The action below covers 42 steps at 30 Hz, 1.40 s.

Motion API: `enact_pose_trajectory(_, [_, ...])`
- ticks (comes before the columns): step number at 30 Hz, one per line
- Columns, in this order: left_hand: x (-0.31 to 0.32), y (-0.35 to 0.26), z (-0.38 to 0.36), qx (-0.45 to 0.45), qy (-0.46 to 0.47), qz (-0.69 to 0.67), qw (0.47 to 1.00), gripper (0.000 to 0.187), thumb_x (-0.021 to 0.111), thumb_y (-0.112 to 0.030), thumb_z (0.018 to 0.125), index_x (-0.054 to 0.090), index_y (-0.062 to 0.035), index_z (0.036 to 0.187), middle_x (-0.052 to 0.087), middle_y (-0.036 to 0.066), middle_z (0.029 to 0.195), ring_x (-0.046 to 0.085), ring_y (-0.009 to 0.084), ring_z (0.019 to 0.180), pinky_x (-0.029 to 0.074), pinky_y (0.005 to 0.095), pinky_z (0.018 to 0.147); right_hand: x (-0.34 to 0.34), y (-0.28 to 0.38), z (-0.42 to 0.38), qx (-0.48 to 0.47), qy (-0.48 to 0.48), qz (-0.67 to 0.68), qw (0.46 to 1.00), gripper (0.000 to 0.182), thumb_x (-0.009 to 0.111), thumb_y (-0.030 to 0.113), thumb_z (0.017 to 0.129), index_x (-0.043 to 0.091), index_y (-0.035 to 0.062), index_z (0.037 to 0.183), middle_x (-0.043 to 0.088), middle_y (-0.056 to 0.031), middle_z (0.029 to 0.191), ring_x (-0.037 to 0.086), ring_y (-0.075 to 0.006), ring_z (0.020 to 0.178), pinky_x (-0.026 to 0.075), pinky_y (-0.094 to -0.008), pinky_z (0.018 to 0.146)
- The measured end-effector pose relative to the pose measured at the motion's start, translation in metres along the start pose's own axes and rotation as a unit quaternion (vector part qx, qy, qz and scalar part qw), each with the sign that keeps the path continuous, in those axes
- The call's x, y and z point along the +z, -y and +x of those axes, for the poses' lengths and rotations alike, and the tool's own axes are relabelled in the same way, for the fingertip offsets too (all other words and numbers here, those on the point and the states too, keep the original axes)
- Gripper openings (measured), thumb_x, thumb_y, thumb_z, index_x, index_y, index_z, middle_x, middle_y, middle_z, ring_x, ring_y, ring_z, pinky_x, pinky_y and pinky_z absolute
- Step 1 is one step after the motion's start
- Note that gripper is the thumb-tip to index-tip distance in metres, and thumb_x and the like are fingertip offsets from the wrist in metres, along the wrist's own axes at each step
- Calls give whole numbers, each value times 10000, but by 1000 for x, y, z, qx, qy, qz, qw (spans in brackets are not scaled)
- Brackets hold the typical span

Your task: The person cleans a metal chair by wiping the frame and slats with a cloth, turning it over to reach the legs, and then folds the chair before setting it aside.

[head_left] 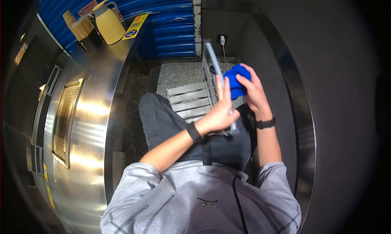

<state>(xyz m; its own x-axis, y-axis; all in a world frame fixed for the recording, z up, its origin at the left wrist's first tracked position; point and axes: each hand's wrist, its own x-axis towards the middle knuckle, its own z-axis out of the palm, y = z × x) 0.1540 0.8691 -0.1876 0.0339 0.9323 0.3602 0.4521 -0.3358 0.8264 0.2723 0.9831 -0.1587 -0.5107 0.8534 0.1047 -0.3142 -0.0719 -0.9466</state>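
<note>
My right hand [253, 88] is closed around a bunched blue cloth [235, 81]. The cloth lies against the far side of a pale grey upright bar [213, 58], which looks like the edge of the slatted metal chair's back. My left hand [222, 108] steadies this bar, its fingers stretched up along it and the thumb lower down by the bar's bottom end. Left of the bar is the slatted seat [188, 98] of the metal chair, between my knees. The cloth hides part of the bar's right side.
A steel counter [93, 124] with a mesh grill panel [67, 122] runs along the left. A yellow jug [108, 23] and a holder of wooden sticks [78, 27] stand at its far end. Ahead is a blue shutter [171, 26]; a white charger [222, 40] sits in the dark wall.
</note>
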Motion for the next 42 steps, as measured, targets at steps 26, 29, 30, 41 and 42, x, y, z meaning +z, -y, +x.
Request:
enact_pose_trajectory(26, [-106, 18, 60, -113, -158, -128, 973, 461, 574, -307, 989, 473, 5, 1313, 568, 120, 1247, 508, 171, 1187, 387, 319, 1038, 47, 9, -63, -25, 93, -500, 861, 399, 718, 263, 742, 569, -48, 944, 673, -207, 792, 697, -287, 735, 545, -388, 691])
enact_pose_trajectory(29, [-119, 66, 101, -134, -165, -93, 973, 474, 483, -348, 1024, 455, -8, 1354, 550, 125, 1270, 492, 181, 1206, 361, 314, 1045, 74, 18, -87, -28, 71, -613, 786, 418, 654, 252, 772, 531, -46, 1039, 658, -272, 776, 664, -449, 752, 537, -508, 697])
enact_pose_trajectory(30, [-119, 73, 107, -147, -145, -114, 972, 449, 461, -343, 1034, 471, -18, 1344, 568, 113, 1239, 508, 175, 1178, 371, 304, 1026, 75, 19, -90, -30, 76, -617, 783, 416, 657, 253, 771, 531, -45, 1033, 659, -269, 778, 664, -449, 750, 537, -509, 692])
enact_pose_trajectory(41, [-115, 83, 115, -149, -99, -184, 966, 739, 159, -623, 1010, 487, -80, 1389, 578, 104, 1294, 502, 201, 1231, 379, 396, 1040, 72, 21, -21, -95, 19, -645, 758, 360, 688, 250, 765, 593, -16, 988, 669, -263, 808, 668, -439, 806, 540, -486, 723])
enact_pose_trajectory(42, [-116, 84, 116, -151, -94, -182, 967, 769, 139, -644, 1000, 480, -83, 1399, 572, 111, 1306, 492, 208, 1248, 373, 407, 1050, 74, 20, 2, -96, 13, -649, 754, 355, 683, 256, 761, 601, -14, 976, 670, -265, 813, 667, -439, 808, 539, -489, 730])
